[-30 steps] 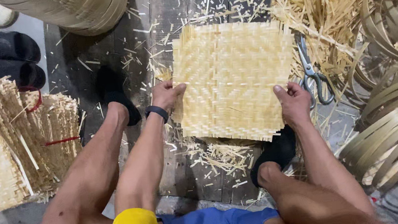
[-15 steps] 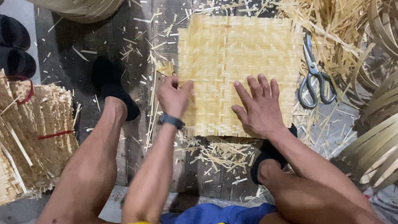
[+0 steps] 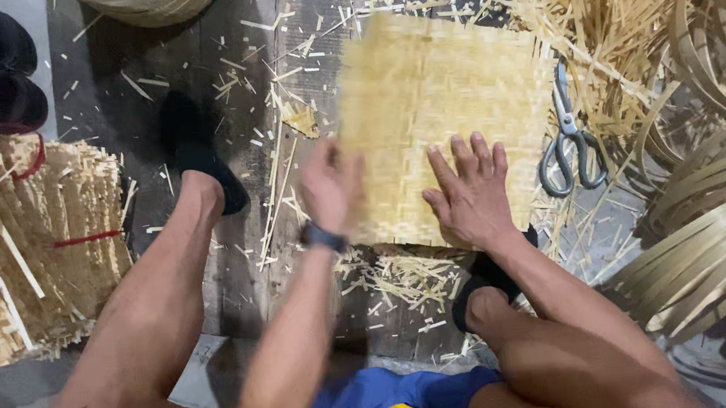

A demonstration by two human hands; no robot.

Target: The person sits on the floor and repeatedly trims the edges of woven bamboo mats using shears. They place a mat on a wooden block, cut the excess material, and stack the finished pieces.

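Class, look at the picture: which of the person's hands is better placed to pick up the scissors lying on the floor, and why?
The right hand. It rests flat on the woven mat, on the side nearest the scissors. The left hand is at the mat's far edge.

No packages, labels, signs or screens show anywhere in this view of the floor.

A: Woven bamboo mat [image 3: 443, 102]: appearance?
B: Pale yellow, roughly square, flat on the dark boards.
A: Position?
B: Toward 1 o'clock from centre; its near edge lies under both hands.
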